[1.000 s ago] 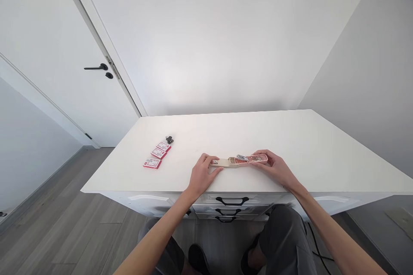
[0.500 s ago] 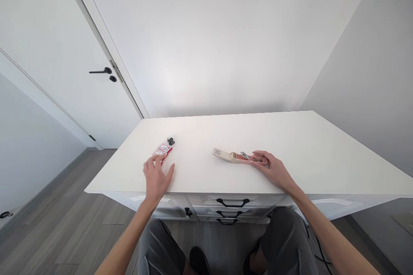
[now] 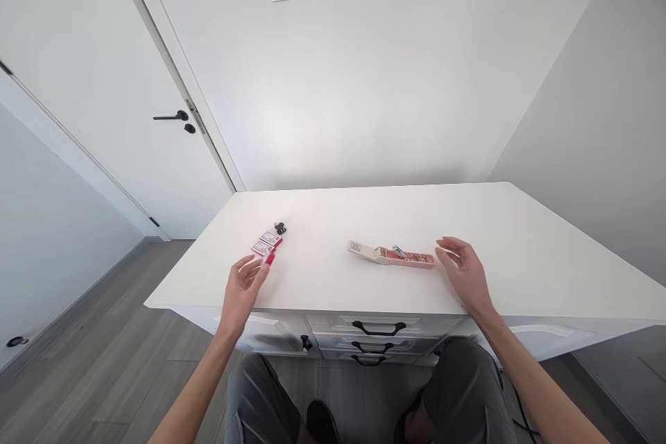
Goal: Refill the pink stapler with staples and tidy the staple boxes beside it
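My left hand (image 3: pixel 244 286) pinches a small red-and-white box (image 3: pixel 269 259) at its fingertips. Just beyond it, more small red-and-white boxes (image 3: pixel 264 248) lie in a row on the white top. A black clip-like item (image 3: pixel 280 228) sits at the far end of that row. In the middle rests a long, narrow pink case (image 3: pixel 422 261), its cream lid (image 3: pixel 365 251) swung out to the left. Small metallic pieces show inside, too small to name. My right hand (image 3: pixel 463 274) is off the case's right end, fingers apart and holding nothing.
The white cabinet top (image 3: pixel 333 291) ends at a front edge close to my knees. Drawers with black handles (image 3: pixel 379 328) are below it. A wall rises behind, and a white door (image 3: pixel 130 173) stands at the left.
My right hand has let go of the pink case and moved right. My left hand has closed on a small red-and-white box and drawn slightly back. The view has shifted a little.
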Demonstrator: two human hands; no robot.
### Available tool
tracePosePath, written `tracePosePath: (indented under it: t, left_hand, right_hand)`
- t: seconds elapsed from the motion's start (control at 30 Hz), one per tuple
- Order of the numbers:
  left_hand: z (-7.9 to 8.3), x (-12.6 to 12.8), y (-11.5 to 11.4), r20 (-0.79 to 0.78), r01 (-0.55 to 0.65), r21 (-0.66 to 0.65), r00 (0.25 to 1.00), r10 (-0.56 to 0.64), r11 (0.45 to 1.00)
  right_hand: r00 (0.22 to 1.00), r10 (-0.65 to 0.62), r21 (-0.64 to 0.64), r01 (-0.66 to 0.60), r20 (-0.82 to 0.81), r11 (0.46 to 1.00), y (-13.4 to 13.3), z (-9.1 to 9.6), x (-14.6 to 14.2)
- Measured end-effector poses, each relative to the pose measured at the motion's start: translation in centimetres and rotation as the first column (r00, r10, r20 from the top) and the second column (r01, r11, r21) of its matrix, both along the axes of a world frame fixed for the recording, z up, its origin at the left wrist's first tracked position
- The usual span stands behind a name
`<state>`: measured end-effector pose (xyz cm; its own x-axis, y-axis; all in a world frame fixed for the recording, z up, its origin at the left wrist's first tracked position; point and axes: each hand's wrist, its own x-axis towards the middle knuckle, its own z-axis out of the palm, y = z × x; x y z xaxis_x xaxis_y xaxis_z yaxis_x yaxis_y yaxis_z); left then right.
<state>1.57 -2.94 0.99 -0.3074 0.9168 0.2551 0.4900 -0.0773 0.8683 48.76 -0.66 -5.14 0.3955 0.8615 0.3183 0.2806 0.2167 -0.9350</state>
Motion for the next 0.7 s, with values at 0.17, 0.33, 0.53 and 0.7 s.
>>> tracePosePath:
  t: [0.17, 0.33, 0.53, 0.7]
  left_hand:
    - [-0.3, 3.5, 0.4, -0.006, 0.051, 0.019, 0.999, -0.051, 0.999]
    - [-2.2, 7.1, 1.0, -0.398, 0.147, 0.047, 0.91, -0.116, 0.988]
    - [-2.4, 9.4, 1.9, -0.686, 0.276, -0.071, 0.684, -0.248, 0.959]
    - [-1.3, 8.8, 2.9, -0.62, 0.434, -0.247, 0.617, -0.486, 0.866]
  right_hand:
    - [0.961, -0.194, 0.137, 0.169, 0.198, 0.976, -1.6, 1.6, -2.2]
    - [0.864, 0.285, 0.122, -0.363, 0.416, 0.924, -3.4, 3.3, -7.4]
    - [0.686, 0.567, -0.069, -0.608, 0.457, 0.791, -3.5, 3.2, -11.2]
    - [0.693, 0.608, -0.1, -0.624, 0.387, 0.775, -2.3, 2.9, -11.8]
